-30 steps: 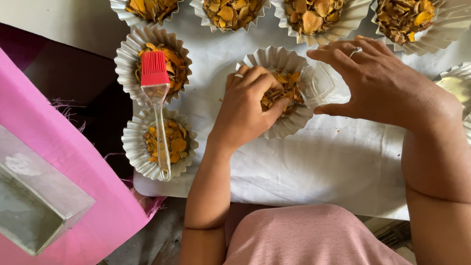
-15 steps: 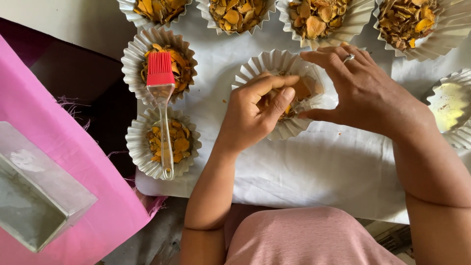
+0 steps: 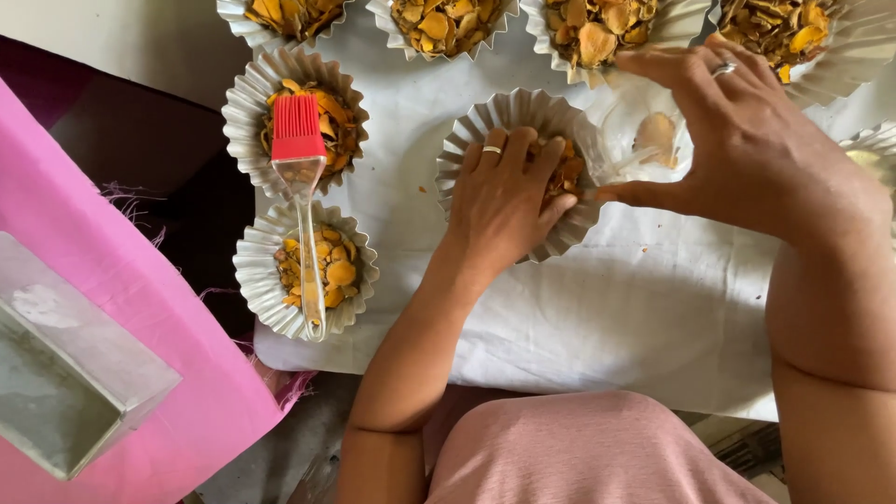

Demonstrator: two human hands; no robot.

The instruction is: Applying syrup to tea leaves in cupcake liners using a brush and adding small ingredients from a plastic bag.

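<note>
A fluted silver foil cup [image 3: 485, 117] holding orange-brown slices sits in the middle of the white paper [image 3: 597, 317]. My left hand [image 3: 509, 201], a ring on one finger, lies inside the cup and presses the slices down. My right hand [image 3: 737, 131], also ringed, steadies the cup's right rim with its thumb while its fingers arch above. Just right of the cup lies a clear plastic wrap [image 3: 644, 140] with a pale slice on it.
A red-bristled silicone brush [image 3: 303, 196] rests across two filled foil cups [image 3: 308, 271] on the left. Several more filled cups [image 3: 448, 23] line the far edge. A pink cloth [image 3: 168, 345] and a grey box [image 3: 65, 373] lie at the left.
My left hand has gone deeper into the middle cup and flattened on the slices. My right hand lifted from covering the cup to holding its right rim, uncovering the plastic wrap.
</note>
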